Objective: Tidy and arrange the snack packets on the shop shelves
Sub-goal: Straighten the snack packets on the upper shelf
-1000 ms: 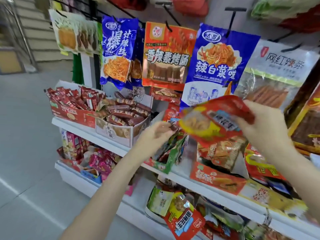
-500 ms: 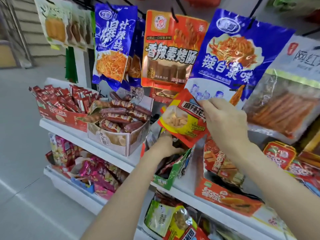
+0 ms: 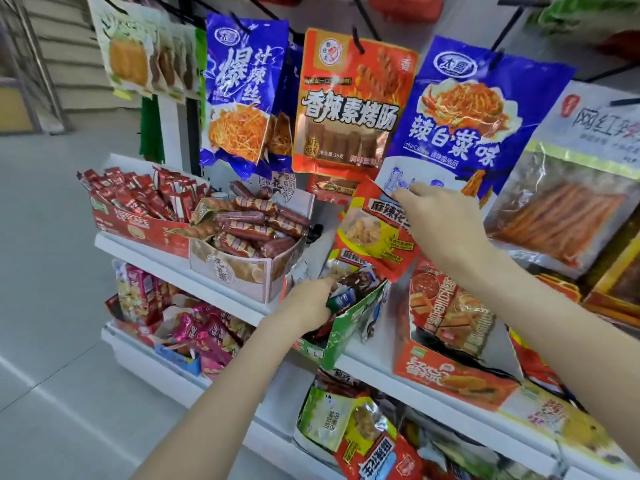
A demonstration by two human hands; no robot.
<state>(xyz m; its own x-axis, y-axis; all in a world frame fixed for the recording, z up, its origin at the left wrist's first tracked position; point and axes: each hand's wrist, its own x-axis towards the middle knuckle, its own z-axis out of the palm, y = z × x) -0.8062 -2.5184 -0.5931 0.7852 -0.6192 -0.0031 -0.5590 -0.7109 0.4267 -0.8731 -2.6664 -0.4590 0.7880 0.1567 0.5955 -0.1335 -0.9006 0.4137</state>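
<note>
My right hand [image 3: 440, 223] grips a red and yellow snack packet [image 3: 372, 233] by its upper right side and holds it upright over a green display box [image 3: 349, 327] on the upper shelf [image 3: 374, 365]. The packet's lower edge hangs just above the packets that stand in that box. My left hand [image 3: 308, 303] reaches into the front of the green box, fingers among its small packets [image 3: 349, 289]; what the fingers hold is hidden.
Left of the green box stand a white box of sausages [image 3: 249, 237] and a red box of sticks [image 3: 138, 199]. An orange box [image 3: 446, 344] stands on the right. Large bags [image 3: 349, 109] hang on hooks above. A lower shelf [image 3: 173, 368] holds more packets.
My right hand has brought the red and yellow packet down and left, from mid-air to just above the green box. My left hand has sunk deeper into that box.
</note>
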